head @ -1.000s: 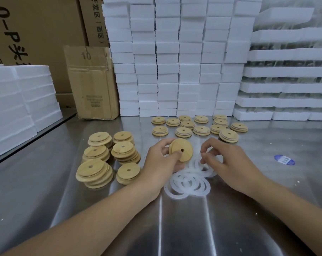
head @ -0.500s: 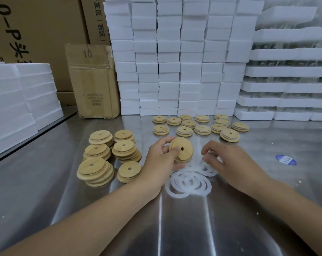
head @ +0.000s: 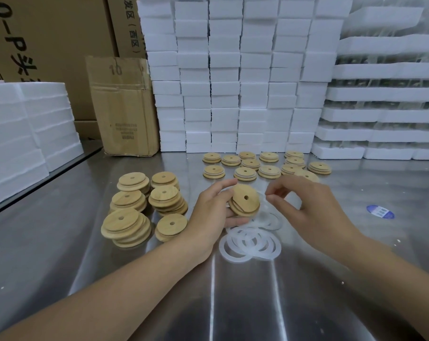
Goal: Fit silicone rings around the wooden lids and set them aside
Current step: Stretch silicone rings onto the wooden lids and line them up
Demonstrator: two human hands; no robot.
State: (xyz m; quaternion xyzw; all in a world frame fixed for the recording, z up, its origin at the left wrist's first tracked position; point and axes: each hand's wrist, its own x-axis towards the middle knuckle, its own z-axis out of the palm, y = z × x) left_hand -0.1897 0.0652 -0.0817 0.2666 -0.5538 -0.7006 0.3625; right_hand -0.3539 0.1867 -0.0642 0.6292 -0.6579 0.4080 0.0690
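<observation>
My left hand [head: 212,212] grips a round wooden lid [head: 245,199] with a centre hole, tilted up on edge above the steel table [head: 233,303]. My right hand [head: 312,207] hovers just right of the lid, thumb and forefinger pinched on what looks like a thin translucent silicone ring [head: 266,209], which is faint. A loose pile of white silicone rings [head: 250,242] lies on the table under both hands. Stacks of bare wooden lids [head: 144,205] stand at the left. Lids with rings fitted [head: 257,166] lie in rows behind my hands.
White foam blocks [head: 233,82] form a wall at the back, with more foam [head: 24,131] at the left. A worn cardboard box [head: 122,107] stands at the back left. A blue sticker [head: 380,211] is on the table at the right.
My right hand has lifted off the ring pile with its fingertips pinched together and come up beside the lid. My left hand has tilted the lid a little more upright.
</observation>
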